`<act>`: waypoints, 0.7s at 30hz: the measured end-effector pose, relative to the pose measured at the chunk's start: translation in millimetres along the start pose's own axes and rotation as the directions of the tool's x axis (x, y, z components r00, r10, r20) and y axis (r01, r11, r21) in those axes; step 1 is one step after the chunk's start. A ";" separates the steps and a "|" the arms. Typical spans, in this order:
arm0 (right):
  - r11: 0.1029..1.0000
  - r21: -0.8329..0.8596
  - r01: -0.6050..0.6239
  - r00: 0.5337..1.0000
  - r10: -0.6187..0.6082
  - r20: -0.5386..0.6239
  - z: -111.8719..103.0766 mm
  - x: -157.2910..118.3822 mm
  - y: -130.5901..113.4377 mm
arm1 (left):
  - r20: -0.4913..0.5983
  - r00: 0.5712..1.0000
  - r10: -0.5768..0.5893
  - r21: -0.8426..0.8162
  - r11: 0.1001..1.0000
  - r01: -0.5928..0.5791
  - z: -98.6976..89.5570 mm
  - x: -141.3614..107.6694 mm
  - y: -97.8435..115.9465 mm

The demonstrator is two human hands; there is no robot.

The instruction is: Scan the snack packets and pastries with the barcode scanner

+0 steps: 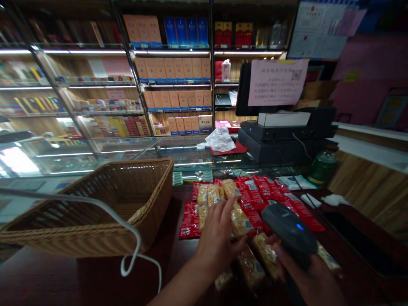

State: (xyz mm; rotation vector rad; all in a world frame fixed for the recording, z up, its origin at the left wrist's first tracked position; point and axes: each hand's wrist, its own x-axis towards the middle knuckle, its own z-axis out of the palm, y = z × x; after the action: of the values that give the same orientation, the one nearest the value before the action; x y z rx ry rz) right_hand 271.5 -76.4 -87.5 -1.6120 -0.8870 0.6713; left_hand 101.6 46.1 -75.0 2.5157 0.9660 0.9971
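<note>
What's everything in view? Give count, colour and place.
Snack packs: several, yellowish, centre and lower right
Packets: several, red, under and behind snack packs
Scanner: one, black, right of centre
Basket: one, tan, left
Cable: one, white, crossing before basket
Jar: one, green, right
Monitor: one, black, behind at right
Notice: one, pale pink, on monitor
Crumpled sheet: one, white, centre back
Flat slab: one, black, right
Boxes: many, orange, blue and red, background
Left hand: one, over snack packs
Right hand: one, around scanner

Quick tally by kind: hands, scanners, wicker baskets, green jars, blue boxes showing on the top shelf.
Hands: 2 (left hand, right hand)
Scanner: 1
Wicker basket: 1
Green jar: 1
Blue boxes: 4
Total: 9
</note>
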 end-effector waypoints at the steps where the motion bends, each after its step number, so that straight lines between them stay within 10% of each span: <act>1: 1.000 -0.011 0.004 1.000 -0.004 -0.004 5.1 2.8 -2.3 | -0.050 0.999 0.010 -0.059 0.998 -0.013 -3.4 -6.2 1.1; 6: 0.997 0.042 -0.058 0.994 0.053 0.100 26.0 6.8 -16.8 | -0.089 0.992 -0.091 -0.439 0.898 0.043 -17.8 -35.9 7.8; 11: 0.999 0.003 -0.039 0.998 0.039 0.041 35.7 -1.6 -22.6 | 0.108 0.890 -0.443 -0.808 0.483 0.339 -49.6 -32.9 4.3; 15: 0.999 -0.037 0.019 0.991 -0.014 0.135 46.5 -0.1 -18.0 | 0.261 0.823 -0.505 -0.846 0.290 0.447 -77.4 -25.8 -0.9; 21: 0.986 0.138 0.090 0.930 -0.133 0.342 55.1 6.3 -21.5 | -0.046 0.771 -0.635 -0.829 0.455 0.325 -112.6 -31.7 -8.0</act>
State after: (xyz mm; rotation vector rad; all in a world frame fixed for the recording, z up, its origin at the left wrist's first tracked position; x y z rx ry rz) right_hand 226.2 -38.9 -78.2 -1.3438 -1.1651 0.9311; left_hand 3.3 31.0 -12.9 1.2142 0.9587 1.3083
